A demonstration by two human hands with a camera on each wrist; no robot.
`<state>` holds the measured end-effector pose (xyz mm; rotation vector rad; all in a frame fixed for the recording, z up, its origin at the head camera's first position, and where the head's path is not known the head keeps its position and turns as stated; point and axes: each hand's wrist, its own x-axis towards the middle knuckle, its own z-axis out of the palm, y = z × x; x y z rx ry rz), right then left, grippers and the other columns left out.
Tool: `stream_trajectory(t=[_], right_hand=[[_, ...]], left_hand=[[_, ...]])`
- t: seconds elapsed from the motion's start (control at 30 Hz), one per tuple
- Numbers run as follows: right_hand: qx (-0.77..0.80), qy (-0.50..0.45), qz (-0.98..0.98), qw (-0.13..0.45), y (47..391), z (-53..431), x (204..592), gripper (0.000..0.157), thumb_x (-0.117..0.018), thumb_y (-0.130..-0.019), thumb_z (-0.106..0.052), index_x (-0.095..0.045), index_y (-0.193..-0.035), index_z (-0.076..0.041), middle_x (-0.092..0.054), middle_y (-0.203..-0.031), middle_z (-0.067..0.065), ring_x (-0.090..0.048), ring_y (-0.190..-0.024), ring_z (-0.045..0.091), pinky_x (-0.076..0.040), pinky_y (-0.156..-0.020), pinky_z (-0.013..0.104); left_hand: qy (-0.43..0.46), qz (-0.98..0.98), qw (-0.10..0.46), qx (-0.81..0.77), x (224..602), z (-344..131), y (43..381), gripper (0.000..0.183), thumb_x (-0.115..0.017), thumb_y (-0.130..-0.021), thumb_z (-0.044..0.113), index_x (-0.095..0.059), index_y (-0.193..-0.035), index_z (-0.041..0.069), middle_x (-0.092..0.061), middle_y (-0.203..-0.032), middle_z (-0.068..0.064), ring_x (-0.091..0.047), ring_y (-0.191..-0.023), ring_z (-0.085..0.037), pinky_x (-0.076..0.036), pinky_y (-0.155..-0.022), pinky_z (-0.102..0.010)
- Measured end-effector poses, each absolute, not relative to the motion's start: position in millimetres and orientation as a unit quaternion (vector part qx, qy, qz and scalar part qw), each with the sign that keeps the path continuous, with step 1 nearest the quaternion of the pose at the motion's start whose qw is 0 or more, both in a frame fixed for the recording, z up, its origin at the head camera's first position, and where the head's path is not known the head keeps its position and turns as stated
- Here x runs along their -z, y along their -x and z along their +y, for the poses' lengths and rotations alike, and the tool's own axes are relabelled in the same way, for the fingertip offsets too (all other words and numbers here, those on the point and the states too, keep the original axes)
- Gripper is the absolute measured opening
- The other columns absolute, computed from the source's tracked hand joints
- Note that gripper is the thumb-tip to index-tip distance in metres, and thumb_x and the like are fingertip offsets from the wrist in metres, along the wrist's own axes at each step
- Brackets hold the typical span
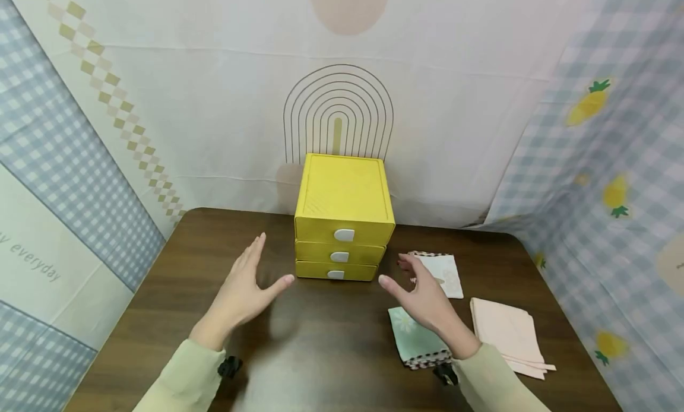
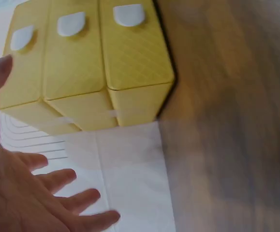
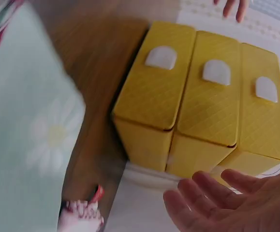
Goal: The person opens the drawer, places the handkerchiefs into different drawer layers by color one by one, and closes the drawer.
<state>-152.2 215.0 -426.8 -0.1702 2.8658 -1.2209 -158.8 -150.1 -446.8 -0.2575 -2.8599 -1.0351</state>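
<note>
A yellow cabinet of three stacked drawers [image 1: 344,189] stands at the back of the table, each drawer with a white rounded handle [image 1: 344,235]. To its left front hovers my left hand [image 1: 240,296], fingers spread and holding nothing. My right hand [image 1: 427,296] is held to the right front, thumb apart from the fingers, also holding nothing. Below and partly behind the right hand lie a folded green cloth [image 1: 414,335] with a daisy and a folded white cloth [image 1: 449,275]. In the left wrist view, the drawer fronts [image 2: 74,63] are apart from the left fingers.
A folded pale pink cloth [image 1: 507,335] lies at the right side of the brown wooden table [image 1: 320,352]. Behind the cabinet hangs a white printed curtain [image 1: 214,115]. Blue checked fabric [image 1: 614,162] borders the table on the right, with similar fabric [image 1: 53,115] on the left.
</note>
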Motion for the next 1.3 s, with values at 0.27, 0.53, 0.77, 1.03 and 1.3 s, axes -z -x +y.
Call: stream_trajectory(t=[0.27, 0.53, 0.77, 1.03, 1.3], right_hand=[[0.58, 0.004, 0.809, 0.093, 158, 196, 415, 0.068, -0.062, -0.088, -0.057, -0.048, -0.136, -0.011, -0.056, -0.128, 0.014, -0.057, -0.113, 0.026, -0.05, -0.091, 0.043], [0.663, -0.012, 0.735, 0.144, 165, 169, 406, 0.072, -0.06, -0.087, -0.06, -0.048, -0.134, -0.006, -0.055, -0.129, 0.021, -0.06, -0.108, 0.028, -0.053, -0.087, 0.041], [0.688, -0.003, 0.71, 0.148, 172, 151, 406, 0.077, -0.06, -0.085, -0.064, -0.05, -0.133, -0.004, -0.059, -0.125, 0.019, -0.056, -0.113, 0.038, -0.054, -0.086, 0.04], [0.711, -0.012, 0.687, 0.152, 181, 137, 403, 0.079, -0.059, -0.084, -0.066, -0.053, -0.132, -0.003, -0.063, -0.118, 0.017, -0.061, -0.106, 0.037, -0.054, -0.084, 0.041], [0.733, -0.04, 0.665, 0.14, 191, 120, 401, 0.075, -0.059, -0.085, -0.065, -0.06, -0.123, 0.001, -0.066, -0.113, 0.019, -0.06, -0.107, 0.041, -0.055, -0.081, 0.039]], left_hand=[[0.092, -0.858, 0.024, 0.505, 420, -141, 170, 0.085, -0.058, -0.09, 0.058, -0.008, -0.155, 0.037, -0.02, -0.158, 0.002, -0.024, -0.142, -0.028, -0.026, -0.11, -0.054], [0.112, -0.769, -0.013, 0.629, 399, -133, 188, 0.071, -0.059, -0.095, 0.045, -0.022, -0.154, 0.029, -0.031, -0.154, -0.001, -0.035, -0.137, -0.029, -0.032, -0.108, -0.05], [0.115, -0.736, -0.026, 0.666, 388, -126, 199, 0.071, -0.06, -0.095, 0.043, -0.026, -0.154, 0.023, -0.034, -0.152, -0.002, -0.04, -0.134, -0.025, -0.035, -0.108, -0.042], [0.12, -0.705, -0.032, 0.699, 382, -112, 212, 0.069, -0.061, -0.095, 0.041, -0.034, -0.151, 0.013, -0.034, -0.152, -0.005, -0.04, -0.134, -0.018, -0.04, -0.103, -0.034], [0.084, -0.733, -0.03, 0.675, 380, -110, 229, 0.067, -0.06, -0.092, 0.052, -0.042, -0.147, 0.019, -0.043, -0.147, -0.001, -0.044, -0.13, -0.016, -0.042, -0.102, -0.039]])
